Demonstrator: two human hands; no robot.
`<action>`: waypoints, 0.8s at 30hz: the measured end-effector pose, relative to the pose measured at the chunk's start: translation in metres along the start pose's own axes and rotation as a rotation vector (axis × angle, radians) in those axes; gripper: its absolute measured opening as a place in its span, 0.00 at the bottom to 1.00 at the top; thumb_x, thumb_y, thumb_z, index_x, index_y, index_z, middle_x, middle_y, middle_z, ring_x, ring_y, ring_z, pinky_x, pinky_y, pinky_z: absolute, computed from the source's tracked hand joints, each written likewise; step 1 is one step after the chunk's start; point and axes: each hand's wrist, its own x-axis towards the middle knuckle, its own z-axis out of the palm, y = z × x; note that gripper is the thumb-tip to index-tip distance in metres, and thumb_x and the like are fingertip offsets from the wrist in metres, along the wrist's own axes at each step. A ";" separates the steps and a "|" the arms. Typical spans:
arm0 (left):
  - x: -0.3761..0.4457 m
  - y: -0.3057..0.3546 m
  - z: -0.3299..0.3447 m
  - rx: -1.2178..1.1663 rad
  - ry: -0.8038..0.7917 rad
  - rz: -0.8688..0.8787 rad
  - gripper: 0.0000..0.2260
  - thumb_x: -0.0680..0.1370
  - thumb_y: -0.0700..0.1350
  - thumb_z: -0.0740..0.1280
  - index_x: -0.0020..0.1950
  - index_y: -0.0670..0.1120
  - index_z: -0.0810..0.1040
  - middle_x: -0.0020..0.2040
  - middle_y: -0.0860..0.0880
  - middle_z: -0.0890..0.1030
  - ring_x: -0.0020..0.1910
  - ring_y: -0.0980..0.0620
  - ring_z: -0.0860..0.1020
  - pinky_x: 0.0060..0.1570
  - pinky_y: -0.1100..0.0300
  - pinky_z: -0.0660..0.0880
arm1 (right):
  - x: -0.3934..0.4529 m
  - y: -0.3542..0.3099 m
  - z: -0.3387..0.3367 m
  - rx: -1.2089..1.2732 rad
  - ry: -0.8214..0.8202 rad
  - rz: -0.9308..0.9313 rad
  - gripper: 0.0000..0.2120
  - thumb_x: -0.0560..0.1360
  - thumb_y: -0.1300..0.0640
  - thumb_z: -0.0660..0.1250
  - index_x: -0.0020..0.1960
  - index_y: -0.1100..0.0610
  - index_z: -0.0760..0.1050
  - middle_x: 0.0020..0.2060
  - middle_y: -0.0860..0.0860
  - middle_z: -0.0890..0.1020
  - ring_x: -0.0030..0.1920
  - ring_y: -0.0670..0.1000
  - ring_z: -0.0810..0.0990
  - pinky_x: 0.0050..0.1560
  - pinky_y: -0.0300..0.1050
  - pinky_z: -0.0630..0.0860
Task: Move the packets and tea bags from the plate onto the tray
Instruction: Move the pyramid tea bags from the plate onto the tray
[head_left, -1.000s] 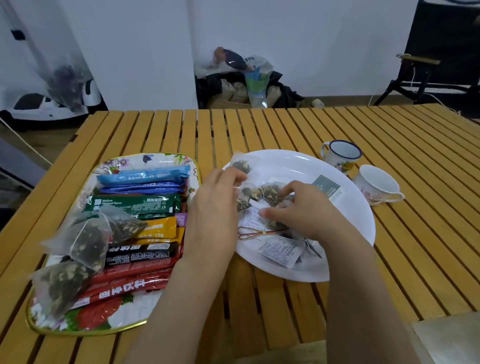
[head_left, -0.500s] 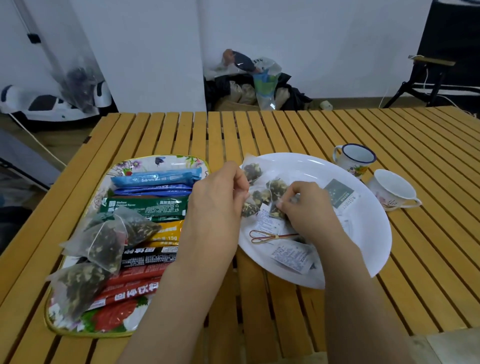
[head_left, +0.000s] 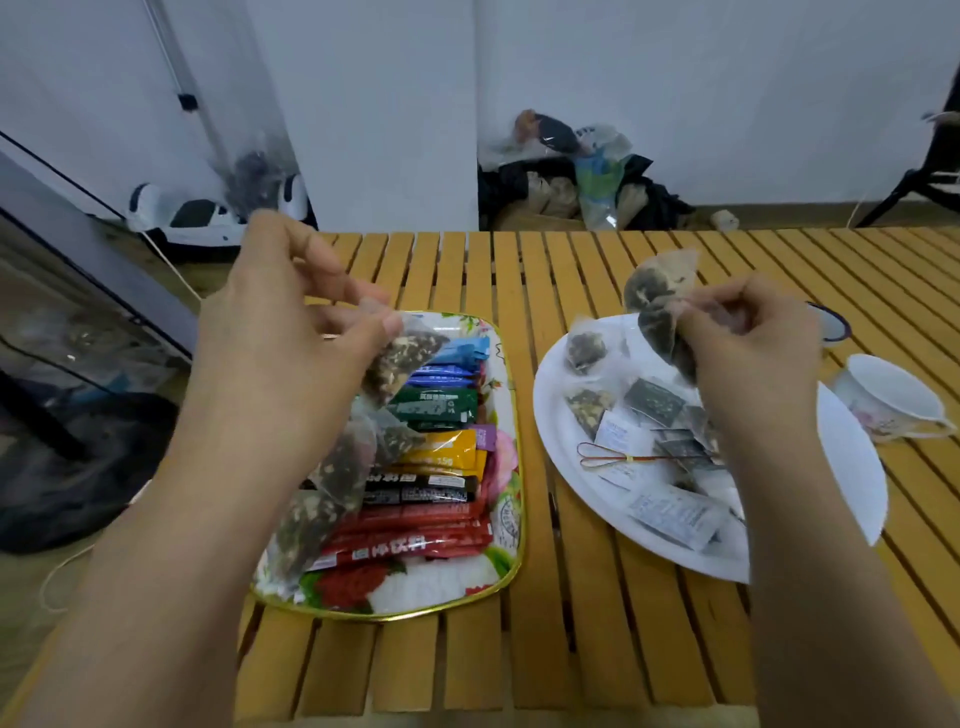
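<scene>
Head view: both hands have lifted off the white plate (head_left: 571, 467) since a moment ago. The left hand (head_left: 280, 364) pinches a pyramid tea bag (head_left: 400, 364) over the floral tray (head_left: 506, 519), above the stick packets (head_left: 431, 467). The right hand (head_left: 748, 353) pinches another tea bag (head_left: 657, 306) above the plate, where more bags and sachets remain below it.

Little print can be read. The yellow packet (head_left: 445, 451) on the floral tray (head_left: 511, 499) shows "15g". White Chinese characters run along the red packet (head_left: 395, 545) near the tray's near edge, too blurred to make out. Print on the white sachets (head_left: 675, 512) on the white plate (head_left: 852, 467) is illegible.
</scene>
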 end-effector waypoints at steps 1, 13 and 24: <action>-0.002 -0.001 -0.005 0.005 -0.012 -0.011 0.16 0.72 0.43 0.72 0.42 0.56 0.64 0.43 0.55 0.82 0.40 0.58 0.82 0.44 0.53 0.79 | -0.005 -0.011 0.002 0.099 -0.044 0.015 0.04 0.70 0.57 0.71 0.38 0.51 0.77 0.37 0.55 0.79 0.40 0.57 0.77 0.43 0.54 0.79; -0.046 -0.043 -0.006 0.264 -0.287 0.078 0.17 0.70 0.43 0.74 0.42 0.56 0.66 0.40 0.59 0.79 0.41 0.66 0.78 0.42 0.65 0.77 | -0.049 -0.082 0.049 0.766 -0.335 0.080 0.11 0.73 0.68 0.66 0.36 0.55 0.73 0.32 0.47 0.78 0.33 0.45 0.78 0.29 0.40 0.75; -0.042 -0.057 -0.017 0.548 -0.533 0.062 0.14 0.66 0.51 0.76 0.43 0.56 0.73 0.43 0.59 0.77 0.50 0.58 0.73 0.50 0.56 0.75 | -0.082 -0.042 0.081 -0.350 -0.800 0.045 0.04 0.70 0.63 0.69 0.38 0.56 0.78 0.35 0.48 0.79 0.41 0.49 0.78 0.36 0.42 0.75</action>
